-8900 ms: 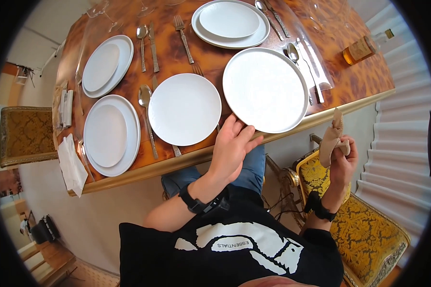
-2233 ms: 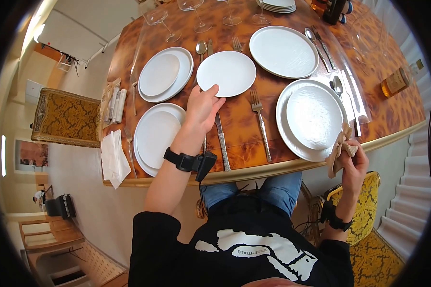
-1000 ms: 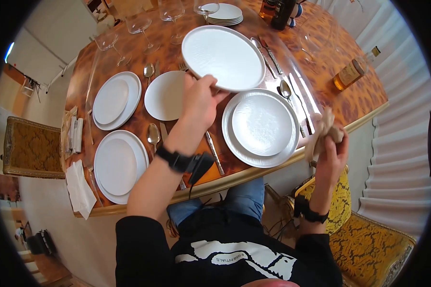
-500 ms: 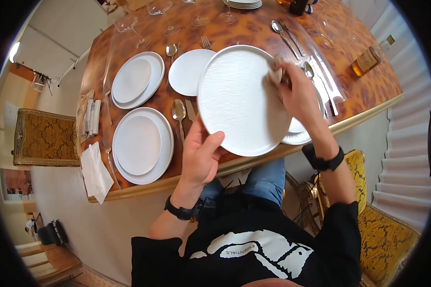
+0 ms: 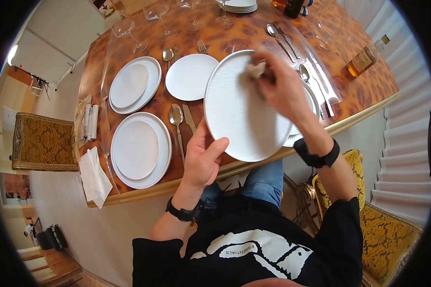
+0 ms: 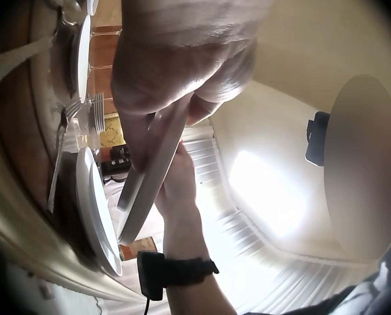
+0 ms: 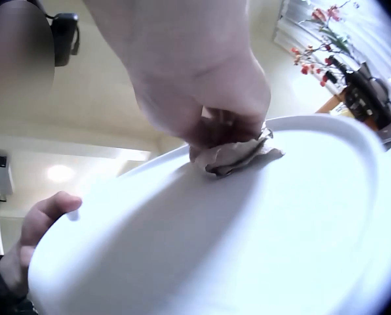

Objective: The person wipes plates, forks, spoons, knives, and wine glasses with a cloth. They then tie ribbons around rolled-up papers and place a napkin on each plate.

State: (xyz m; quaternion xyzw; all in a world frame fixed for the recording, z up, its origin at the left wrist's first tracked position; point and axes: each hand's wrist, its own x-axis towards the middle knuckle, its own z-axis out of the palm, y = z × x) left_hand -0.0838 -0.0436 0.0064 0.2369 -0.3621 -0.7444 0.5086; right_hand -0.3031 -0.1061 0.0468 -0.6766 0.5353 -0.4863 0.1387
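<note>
My left hand grips a large white round plate by its lower left rim, thumb on the upper face and fingers beneath. The plate is tilted, raised above the table's front edge. In my right hand is a crumpled beige napkin, pinched in the fingertips and pressed to the plate's face near its far rim. The right wrist view shows the napkin bunched flat against the plate. From the left wrist, the plate appears nearly edge-on.
A smaller white plate lies left of the held one. Stacked plates are partly hidden behind it; two more pairs stand left, among spoons and forks. Stemmed glasses line the back. A bottle stands right.
My left hand left the smaller plate, lifted the large plate and brought it nearer. My right hand brought the napkin onto its right rim, then moved it leftward along the far rim.
</note>
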